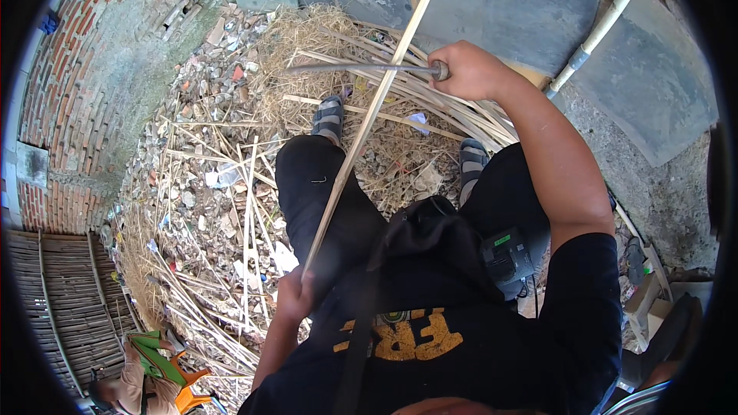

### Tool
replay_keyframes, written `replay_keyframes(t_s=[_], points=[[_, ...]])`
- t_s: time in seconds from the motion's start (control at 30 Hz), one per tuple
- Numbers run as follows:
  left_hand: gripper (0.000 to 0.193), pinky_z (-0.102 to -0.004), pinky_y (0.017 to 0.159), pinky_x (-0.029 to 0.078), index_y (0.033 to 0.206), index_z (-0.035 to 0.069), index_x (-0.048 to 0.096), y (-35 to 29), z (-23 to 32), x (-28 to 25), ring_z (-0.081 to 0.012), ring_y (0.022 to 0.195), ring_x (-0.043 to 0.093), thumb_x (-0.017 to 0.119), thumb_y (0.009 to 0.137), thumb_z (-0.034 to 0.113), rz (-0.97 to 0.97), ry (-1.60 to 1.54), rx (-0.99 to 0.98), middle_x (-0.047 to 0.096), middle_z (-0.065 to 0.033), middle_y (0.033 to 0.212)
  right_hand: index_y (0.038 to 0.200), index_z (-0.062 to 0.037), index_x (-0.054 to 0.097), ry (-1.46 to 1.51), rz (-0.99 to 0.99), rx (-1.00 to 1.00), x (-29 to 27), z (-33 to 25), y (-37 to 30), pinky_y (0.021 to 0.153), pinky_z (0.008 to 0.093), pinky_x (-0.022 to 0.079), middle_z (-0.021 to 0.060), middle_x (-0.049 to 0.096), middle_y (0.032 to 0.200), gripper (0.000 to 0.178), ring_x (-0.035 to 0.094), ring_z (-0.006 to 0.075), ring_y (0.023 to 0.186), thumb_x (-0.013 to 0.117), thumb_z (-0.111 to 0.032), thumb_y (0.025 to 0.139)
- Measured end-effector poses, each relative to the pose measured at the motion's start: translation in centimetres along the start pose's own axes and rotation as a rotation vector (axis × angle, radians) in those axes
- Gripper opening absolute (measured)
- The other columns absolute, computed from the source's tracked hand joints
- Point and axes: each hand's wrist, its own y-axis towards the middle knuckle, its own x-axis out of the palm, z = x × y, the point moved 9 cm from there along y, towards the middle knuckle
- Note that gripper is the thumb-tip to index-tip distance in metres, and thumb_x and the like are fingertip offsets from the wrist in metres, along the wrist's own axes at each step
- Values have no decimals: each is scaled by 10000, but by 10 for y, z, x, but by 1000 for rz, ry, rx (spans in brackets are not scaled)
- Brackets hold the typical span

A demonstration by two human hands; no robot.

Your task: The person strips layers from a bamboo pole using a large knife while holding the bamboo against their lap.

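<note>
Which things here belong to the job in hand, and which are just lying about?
Job: bamboo strip, in left hand; long-bladed knife, in right hand; probably the loose strips.

Lying about, apparently: rubble; pale plastic scrap; straw-like debris.

Item 1: black shirt (477, 300), toward six o'clock: large yellow-orange block lettering (415, 344), partly covered by a dark strap (355, 357); a small emblem (394, 317) adjoins its twelve-o'clock edge, detail too small to read. Item 2: dark boxy device (513, 263), toward four o'clock: small bright green label (502, 240) bearing tiny dark characters, not clearly legible.
</note>
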Motion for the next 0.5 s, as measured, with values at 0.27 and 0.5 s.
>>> replay_keyframes(t_s=[0.27,0.5], points=[[346,-439,603,475,893,-19,628,-1,8,2,-427,654,625,492,999,281,37,41,60,601,-239,701,1004,-54,699,2,-122,-20,2,-6,1,789,454,521,184,696,916,304,670,365,895,726,-271,794],[353,-434,615,484,905,-20,635,-2,12,-1,-418,672,641,491,999,288,53,4,51,613,-243,713,1131,-39,689,-11,-66,33,8,22,5,834,434,529,210,698,986,430,669,375,932,719,-308,797]])
